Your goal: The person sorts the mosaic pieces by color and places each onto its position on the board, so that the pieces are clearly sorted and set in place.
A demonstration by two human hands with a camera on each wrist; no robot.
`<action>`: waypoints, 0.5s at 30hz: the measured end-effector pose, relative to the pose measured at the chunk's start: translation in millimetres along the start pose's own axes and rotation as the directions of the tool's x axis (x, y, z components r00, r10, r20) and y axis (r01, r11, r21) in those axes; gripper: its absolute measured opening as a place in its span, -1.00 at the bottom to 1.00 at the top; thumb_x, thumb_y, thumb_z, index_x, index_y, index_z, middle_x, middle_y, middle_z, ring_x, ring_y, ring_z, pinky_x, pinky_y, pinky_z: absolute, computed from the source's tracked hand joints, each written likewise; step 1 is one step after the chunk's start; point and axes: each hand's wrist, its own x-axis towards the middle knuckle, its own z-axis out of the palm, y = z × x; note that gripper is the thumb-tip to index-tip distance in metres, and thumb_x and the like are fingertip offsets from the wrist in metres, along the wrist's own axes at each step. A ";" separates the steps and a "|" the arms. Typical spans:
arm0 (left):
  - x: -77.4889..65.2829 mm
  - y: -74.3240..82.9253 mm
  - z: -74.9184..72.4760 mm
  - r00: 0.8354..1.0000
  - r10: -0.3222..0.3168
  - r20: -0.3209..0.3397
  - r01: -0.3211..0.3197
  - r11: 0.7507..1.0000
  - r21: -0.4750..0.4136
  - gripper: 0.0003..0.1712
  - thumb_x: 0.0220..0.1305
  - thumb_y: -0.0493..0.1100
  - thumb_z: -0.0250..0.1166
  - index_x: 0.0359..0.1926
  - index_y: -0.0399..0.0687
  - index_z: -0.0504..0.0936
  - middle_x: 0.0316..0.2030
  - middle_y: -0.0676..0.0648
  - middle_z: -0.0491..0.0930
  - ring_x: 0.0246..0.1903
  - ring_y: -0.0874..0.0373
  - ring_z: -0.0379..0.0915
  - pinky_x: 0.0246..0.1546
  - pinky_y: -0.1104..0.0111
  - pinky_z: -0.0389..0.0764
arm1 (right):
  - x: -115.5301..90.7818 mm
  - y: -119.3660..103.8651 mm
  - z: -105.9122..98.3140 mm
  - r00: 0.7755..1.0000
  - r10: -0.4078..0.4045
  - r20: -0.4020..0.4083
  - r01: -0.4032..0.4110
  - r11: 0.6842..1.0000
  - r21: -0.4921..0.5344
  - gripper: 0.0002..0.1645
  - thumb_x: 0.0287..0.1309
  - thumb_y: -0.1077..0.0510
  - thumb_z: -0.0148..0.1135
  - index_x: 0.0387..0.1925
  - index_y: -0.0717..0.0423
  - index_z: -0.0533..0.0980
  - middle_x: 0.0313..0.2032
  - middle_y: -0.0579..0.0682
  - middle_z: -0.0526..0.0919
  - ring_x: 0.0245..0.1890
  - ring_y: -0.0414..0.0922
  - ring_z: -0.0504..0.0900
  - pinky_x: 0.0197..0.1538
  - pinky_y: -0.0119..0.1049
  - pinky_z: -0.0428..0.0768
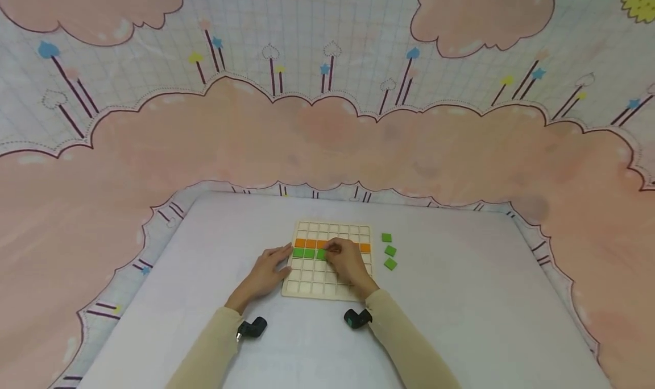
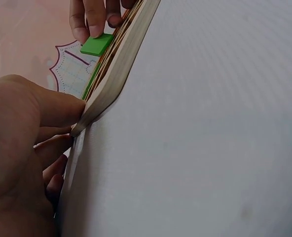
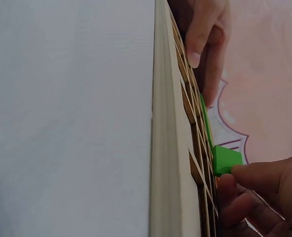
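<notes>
My right hand pinches a green square tile between thumb and fingertips, tilted over the wooden grid board. In the left wrist view this tile shows above the board's slots. My left hand rests at the board's left edge, thumb and extended index finger touching it. A row of orange tiles lies in the grid, its middle hidden behind my right hand. Directly below it, green tiles fill slots from the left end.
Several loose green tiles lie on the white table to the right of the board. A cloth with clouds and stars hangs behind the table. Black cameras are strapped at both wrists.
</notes>
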 end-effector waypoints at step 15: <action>0.6 -0.7 -3.4 1.000 0.022 0.006 -0.022 0.999 -0.025 -0.33 0.38 -0.15 0.19 0.46 -0.07 0.26 0.49 -0.10 0.19 0.41 -0.16 0.07 0.34 -0.18 0.18 | 5.0 -1.7 3.8 1.000 -0.011 -0.012 0.011 0.999 -0.050 -0.79 0.14 0.28 0.27 -0.20 0.04 0.70 -0.11 0.03 0.74 -0.03 -0.03 0.65 0.08 -0.09 0.61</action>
